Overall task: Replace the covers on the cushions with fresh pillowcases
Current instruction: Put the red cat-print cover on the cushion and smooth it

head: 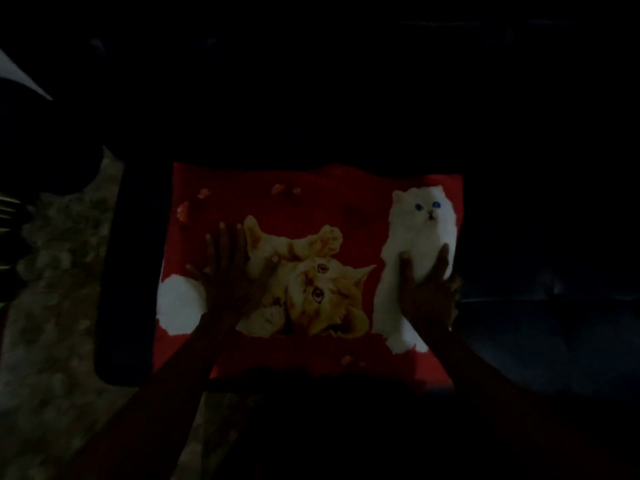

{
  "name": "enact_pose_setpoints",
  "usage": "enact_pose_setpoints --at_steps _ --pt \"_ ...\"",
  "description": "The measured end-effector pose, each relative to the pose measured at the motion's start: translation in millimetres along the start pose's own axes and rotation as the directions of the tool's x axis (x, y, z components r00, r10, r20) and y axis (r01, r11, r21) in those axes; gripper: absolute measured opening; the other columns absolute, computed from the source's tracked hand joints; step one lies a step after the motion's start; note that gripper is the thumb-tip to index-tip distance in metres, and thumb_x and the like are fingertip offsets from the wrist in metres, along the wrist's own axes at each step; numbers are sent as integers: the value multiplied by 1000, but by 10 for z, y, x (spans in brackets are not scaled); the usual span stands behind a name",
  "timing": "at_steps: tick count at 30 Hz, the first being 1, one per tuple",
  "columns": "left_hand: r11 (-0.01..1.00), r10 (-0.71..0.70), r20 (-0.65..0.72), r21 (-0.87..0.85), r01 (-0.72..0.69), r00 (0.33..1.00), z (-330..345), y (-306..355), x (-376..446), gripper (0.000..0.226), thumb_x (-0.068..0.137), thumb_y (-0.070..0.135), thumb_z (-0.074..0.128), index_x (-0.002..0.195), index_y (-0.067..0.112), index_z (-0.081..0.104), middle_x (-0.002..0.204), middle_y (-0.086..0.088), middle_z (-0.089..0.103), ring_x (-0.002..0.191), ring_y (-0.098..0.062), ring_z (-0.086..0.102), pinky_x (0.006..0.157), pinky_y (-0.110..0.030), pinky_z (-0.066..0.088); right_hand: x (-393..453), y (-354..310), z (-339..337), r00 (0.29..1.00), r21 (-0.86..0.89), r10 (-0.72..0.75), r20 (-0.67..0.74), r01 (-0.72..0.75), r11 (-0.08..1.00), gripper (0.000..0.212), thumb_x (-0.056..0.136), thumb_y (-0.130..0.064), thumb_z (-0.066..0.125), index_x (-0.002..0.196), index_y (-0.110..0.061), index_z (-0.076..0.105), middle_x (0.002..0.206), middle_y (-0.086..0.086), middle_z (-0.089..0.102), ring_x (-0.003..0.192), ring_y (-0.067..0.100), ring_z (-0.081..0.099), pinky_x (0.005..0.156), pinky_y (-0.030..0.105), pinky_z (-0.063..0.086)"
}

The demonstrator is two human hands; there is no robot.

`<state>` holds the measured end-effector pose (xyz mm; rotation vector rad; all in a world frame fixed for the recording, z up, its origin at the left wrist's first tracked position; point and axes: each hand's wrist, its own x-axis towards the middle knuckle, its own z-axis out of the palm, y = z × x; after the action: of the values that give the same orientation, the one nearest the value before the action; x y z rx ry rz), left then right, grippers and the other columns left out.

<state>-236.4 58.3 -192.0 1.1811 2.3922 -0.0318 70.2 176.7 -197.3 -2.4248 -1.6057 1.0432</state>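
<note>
A red cushion (pixel 311 202) printed with an orange kitten and a white kitten lies flat in front of me, in very dim light. My left hand (pixel 228 275) rests palm down on its left half, fingers spread and straight, beside the orange kitten. On the right half my right hand (pixel 429 289) lies flat with spread fingers over the white kitten. Neither hand grips the fabric. The cushion's near edge disappears into shadow.
A dark sofa armrest (pixel 131 271) runs along the cushion's left side. A mottled floor (pixel 52 289) shows further left. The dark seat (pixel 536 323) extends to the right. Everything behind the cushion is black.
</note>
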Motion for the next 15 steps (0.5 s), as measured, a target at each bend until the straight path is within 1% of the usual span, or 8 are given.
enact_pose_setpoints --at_steps 2,5,7,9,11,13,14,15 --pt "1000 -2 -13 13 2 1000 -8 -54 48 97 78 91 1 156 36 -19 165 5 -22 152 -23 -20 115 -70 -7 93 -59 -17 998 6 -52 40 52 999 86 85 -87 35 154 -49 1 145 24 34 130 49 41 108 65 33" --pt "1000 -22 -26 -3 21 999 -46 -103 105 99 76 92 -2 155 36 -20 164 6 -24 152 -21 -21 116 -68 -8 307 -229 -72 991 18 -125 36 125 992 82 89 -80 40 155 -51 3 147 23 33 131 48 39 110 64 31" --pt "999 -49 -16 -17 49 999 -95 -93 131 98 77 90 3 156 35 -19 165 5 -23 152 -22 -19 115 -69 -8 381 -358 -110 986 25 -167 20 166 986 81 93 -74 42 159 -45 5 152 24 28 135 48 35 110 64 29" --pt "999 -38 -45 -8 38 998 -154 -119 104 97 81 85 10 158 31 -12 166 1 -18 153 -25 -14 114 -69 -5 357 -427 -119 979 -9 -201 -40 200 980 80 95 -70 42 161 -37 10 155 26 25 136 49 33 110 66 29" --pt "996 -85 -92 -8 84 992 -131 -325 77 96 85 81 18 161 25 -1 168 -5 -10 154 -30 -7 113 -71 1 187 -380 -50 958 -95 -276 -79 269 959 84 91 -77 36 160 -36 12 158 25 22 139 49 31 109 67 30" --pt "987 -152 -73 46 156 986 -47 -555 35 94 87 80 22 161 25 6 168 -7 -10 153 -34 -9 112 -75 4 -40 -247 101 938 -190 -344 -43 330 925 89 84 -85 27 160 -42 6 166 20 9 147 50 18 113 70 22" --pt "985 -152 -58 70 156 987 16 -647 22 93 87 81 22 161 28 6 167 -5 -13 153 -34 -12 112 -75 5 -122 -163 167 943 -205 -333 -22 322 924 91 82 -88 24 159 -45 2 168 17 1 150 49 10 115 71 17" --pt "986 -155 -58 45 157 986 40 -686 17 92 86 82 22 160 32 3 167 -4 -14 153 -34 -13 113 -74 5 -178 -104 214 951 -202 -311 -8 303 931 92 80 -90 23 158 -48 -2 169 14 -5 151 48 4 116 71 13"
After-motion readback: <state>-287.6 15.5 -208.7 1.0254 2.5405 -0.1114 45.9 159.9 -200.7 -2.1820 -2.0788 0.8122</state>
